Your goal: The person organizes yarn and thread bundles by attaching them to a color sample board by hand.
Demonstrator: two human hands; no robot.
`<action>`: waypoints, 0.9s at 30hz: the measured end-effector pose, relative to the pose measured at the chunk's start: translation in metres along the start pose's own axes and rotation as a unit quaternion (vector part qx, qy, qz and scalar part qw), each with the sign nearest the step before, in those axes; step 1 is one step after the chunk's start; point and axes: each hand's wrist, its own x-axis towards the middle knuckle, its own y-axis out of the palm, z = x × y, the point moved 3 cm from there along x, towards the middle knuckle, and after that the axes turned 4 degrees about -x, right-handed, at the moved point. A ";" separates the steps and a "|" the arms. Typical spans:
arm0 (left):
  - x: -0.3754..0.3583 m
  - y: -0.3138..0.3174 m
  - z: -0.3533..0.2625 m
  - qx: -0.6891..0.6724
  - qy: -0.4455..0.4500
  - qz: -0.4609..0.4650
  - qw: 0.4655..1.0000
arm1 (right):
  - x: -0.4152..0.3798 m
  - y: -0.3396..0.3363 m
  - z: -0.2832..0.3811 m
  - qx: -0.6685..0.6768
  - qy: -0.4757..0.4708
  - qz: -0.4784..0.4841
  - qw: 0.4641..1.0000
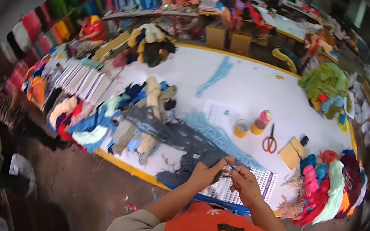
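My left hand (202, 175) is closed on a bundle of dark grey yarn (174, 137), which trails back across the white table. Close beside it, my right hand (245, 184) pinches what looks like a thin dark strand of the same yarn; the fingertips are small and partly blurred. Beneath both hands lies a white card with rows of holes and a purple edge (268, 183), partly covered by my hands. Light blue yarn (215, 135) is spread along the grey yarn, beyond my hands.
Red-handled scissors (269, 143), a cone of pink thread (263, 118), a tape roll (241, 128) and a tan notepad (291, 153) lie to the right. Colourful yarn hanks (326, 185) sit at the near right corner. More yarn (93, 121) is piled left. Two people are farther off.
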 end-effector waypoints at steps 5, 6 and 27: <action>0.015 -0.036 0.021 -0.244 -0.237 -0.011 0.940 | -0.003 -0.091 0.004 -0.107 -0.202 -0.287 0.930; 0.019 -0.047 0.024 -0.305 -0.246 -0.027 0.920 | -0.007 -0.102 0.009 -0.007 -0.205 -0.324 0.923; 0.010 -0.045 0.039 -0.363 -0.239 -0.040 0.900 | -0.204 0.050 0.304 -0.025 -0.642 0.357 0.678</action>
